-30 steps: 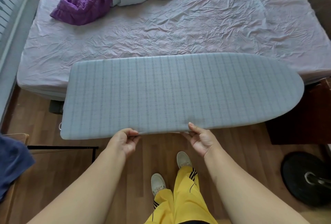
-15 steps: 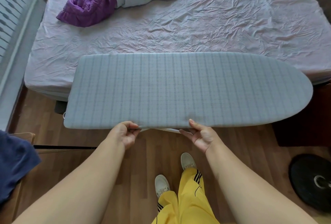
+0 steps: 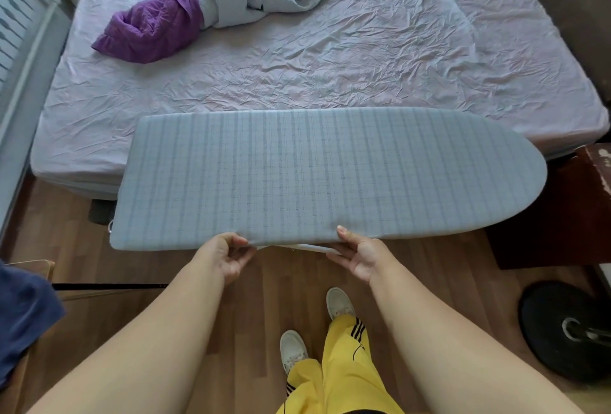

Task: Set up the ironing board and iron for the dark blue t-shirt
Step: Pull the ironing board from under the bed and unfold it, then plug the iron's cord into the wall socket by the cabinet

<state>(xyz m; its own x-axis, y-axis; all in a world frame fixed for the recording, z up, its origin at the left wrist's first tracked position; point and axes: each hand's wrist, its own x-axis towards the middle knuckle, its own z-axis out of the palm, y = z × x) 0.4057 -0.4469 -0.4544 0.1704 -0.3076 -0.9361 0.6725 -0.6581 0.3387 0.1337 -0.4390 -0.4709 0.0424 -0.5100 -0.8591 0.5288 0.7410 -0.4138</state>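
both hands are on the near long edge of the ironing board point(image 3: 317, 175), and that edge is where everything is told from. the left hand point(image 3: 224, 256) is curled over the rim, its fingers point(image 3: 238, 242) folded against the underside lip, pinching the padded edge. the right hand point(image 3: 358, 254) sits just to the right of it, thumb up on the top of the cover and the other fingers tucked under, clamping the same edge; between the two grips a pale strip of the board's underside peeks out below the cover. the board is held out flat, grey-blue checked cover facing up, square end off to the left of the grips and rounded nose far out to the right. its far edge overlaps the foot of the bed point(image 3: 297, 59), though whether it touches the pink sheet cannot be told. beyond the grips, at the far end of the bed, lies a rumpled purple and white duvet point(image 3: 211, 3). down and left of the left hand, well apart, the dark blue t-shirt point(image 3: 23, 321) hangs at the frame edge. below the grips are yellow trousers point(image 3: 337, 374) and white shoes point(image 3: 292, 349) on the wooden floor point(image 3: 258, 317); right of the right arm, a round black fan base point(image 3: 568, 331).
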